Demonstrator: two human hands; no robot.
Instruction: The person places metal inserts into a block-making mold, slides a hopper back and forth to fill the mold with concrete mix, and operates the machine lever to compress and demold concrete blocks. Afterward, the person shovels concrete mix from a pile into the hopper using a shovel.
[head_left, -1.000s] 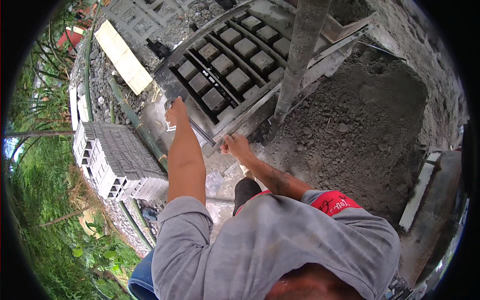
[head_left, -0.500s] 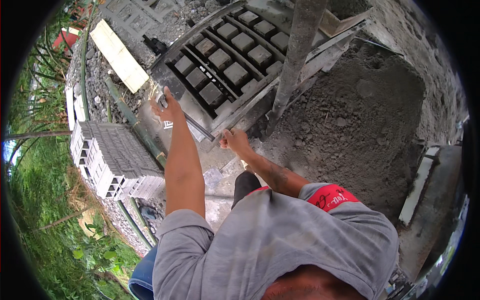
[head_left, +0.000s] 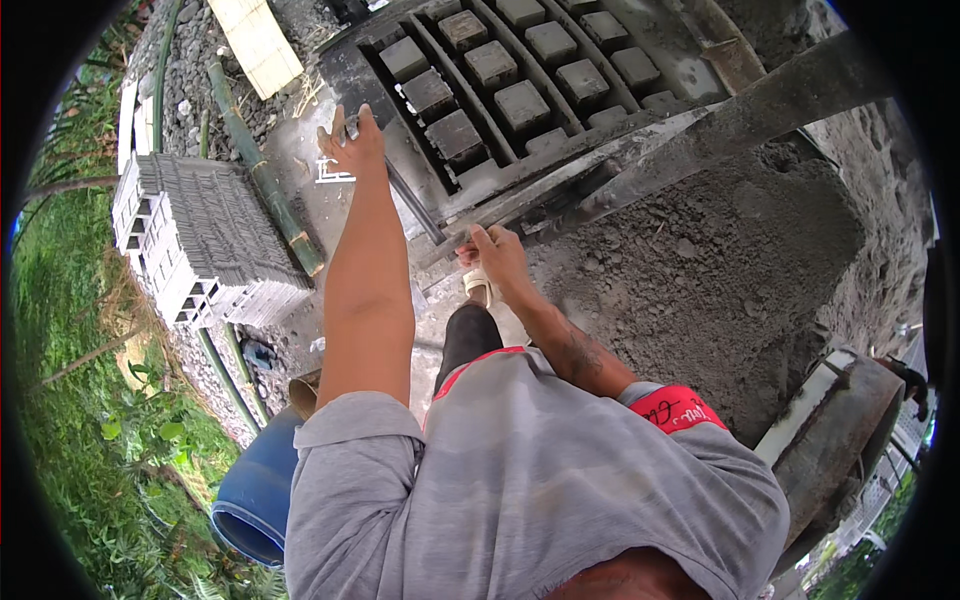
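A grey block mould (head_left: 525, 160) with rows of square dark cores (head_left: 522, 105) lies in front of me. My left hand (head_left: 355, 147) is at the mould's left side, its fingers spread, with nothing visible in them. A dark metal bar (head_left: 415, 205) runs along the mould's near-left edge, between my hands. Close to the bar's near end is my right hand (head_left: 500, 262). Its fingers are half curled with the thumb apart, and I see nothing in it. A thick metal beam (head_left: 720, 130) slants from the mould's near corner to the upper right.
A large heap of grey sandy mix (head_left: 690, 260) fills the right side. Stacked hollow blocks (head_left: 215, 225) stand at left, beside bamboo poles (head_left: 245, 150) and gravel. A blue barrel (head_left: 250, 495) is at lower left. A pale board (head_left: 255, 45) lies at the far left.
The metal beam has tipped from steep to a low slant toward the right. My left hand has spread its fingers off the bar; my right hand has loosened from a fist. The view has shifted.
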